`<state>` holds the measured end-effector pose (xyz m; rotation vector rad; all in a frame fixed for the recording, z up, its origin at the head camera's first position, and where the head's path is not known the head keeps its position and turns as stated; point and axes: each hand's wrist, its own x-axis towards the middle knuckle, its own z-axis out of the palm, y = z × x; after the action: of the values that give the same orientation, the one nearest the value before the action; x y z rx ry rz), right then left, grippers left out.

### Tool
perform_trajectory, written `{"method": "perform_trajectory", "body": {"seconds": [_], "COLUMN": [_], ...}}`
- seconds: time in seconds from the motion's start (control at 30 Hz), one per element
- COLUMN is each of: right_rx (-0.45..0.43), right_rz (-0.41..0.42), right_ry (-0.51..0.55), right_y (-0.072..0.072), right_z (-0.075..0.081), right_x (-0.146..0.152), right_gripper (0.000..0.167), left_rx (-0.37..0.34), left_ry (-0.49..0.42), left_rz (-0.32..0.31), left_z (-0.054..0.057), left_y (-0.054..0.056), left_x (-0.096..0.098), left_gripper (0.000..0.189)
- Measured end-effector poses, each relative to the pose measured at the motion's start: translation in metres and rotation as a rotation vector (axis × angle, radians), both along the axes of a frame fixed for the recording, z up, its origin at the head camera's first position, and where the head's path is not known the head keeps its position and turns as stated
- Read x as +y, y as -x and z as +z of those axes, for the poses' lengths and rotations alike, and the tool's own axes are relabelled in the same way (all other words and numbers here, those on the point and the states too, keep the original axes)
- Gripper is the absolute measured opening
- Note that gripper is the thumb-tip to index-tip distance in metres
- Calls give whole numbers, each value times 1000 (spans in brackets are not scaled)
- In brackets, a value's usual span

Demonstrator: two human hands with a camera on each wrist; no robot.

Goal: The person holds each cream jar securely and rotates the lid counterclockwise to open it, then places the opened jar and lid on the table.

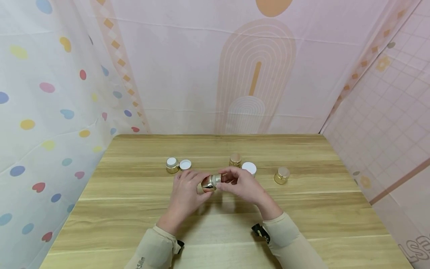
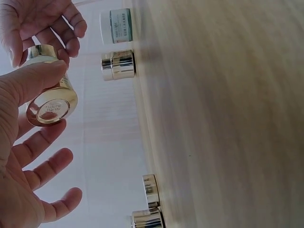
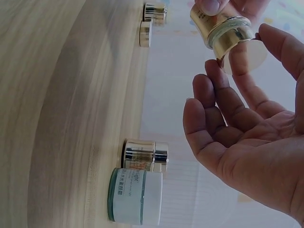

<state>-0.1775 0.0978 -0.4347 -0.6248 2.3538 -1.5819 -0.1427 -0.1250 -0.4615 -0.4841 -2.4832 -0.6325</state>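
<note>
My left hand (image 1: 186, 192) grips a shiny gold cosmetic jar (image 1: 207, 184) by its body, thumb on one side and fingers on the other. In the left wrist view the jar's round base (image 2: 52, 111) with printed marks faces the camera. The gold lid (image 3: 232, 42) sits at the jar's narrower end, beyond a pale collar. My right hand (image 1: 245, 186) pinches that lid between thumb and fingertips; its other fingers are bent loosely below. Both hands are raised above the wooden table (image 1: 215, 239).
At the left stands a gold jar (image 1: 173, 165) with a white top surface, beside a lid (image 1: 185, 164) lying inside up. Behind my right hand are a closed gold jar (image 1: 235, 160) and a white jar (image 1: 249, 168). Another closed gold jar (image 1: 282, 175) stands farther right.
</note>
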Motion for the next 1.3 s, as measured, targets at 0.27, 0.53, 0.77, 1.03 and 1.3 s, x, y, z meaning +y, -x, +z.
{"method": "perform_trajectory", "body": {"seconds": [0.27, 0.53, 0.77, 1.03, 1.3], "right_rx": [1, 32, 35, 43, 120], "right_rz": [-4, -13, -27, -38, 14], "right_ry": [3, 48, 32, -54, -148], "right_y": [1, 2, 0, 0, 5], "right_z": [-2, -5, -3, -2, -8], "right_x": [0, 1, 0, -3, -10], "right_gripper": [43, 56, 47, 54, 50], "left_rx": [-99, -210, -265, -307, -344], "left_ry": [-37, -155, -245, -276, -222], "left_rz": [25, 74, 97, 167, 222], "left_z": [2, 8, 7, 5, 4], "left_y": [0, 0, 2, 3, 2], "left_x": [-1, -2, -5, -10, -22], "left_gripper": [53, 53, 53, 55, 60]}}
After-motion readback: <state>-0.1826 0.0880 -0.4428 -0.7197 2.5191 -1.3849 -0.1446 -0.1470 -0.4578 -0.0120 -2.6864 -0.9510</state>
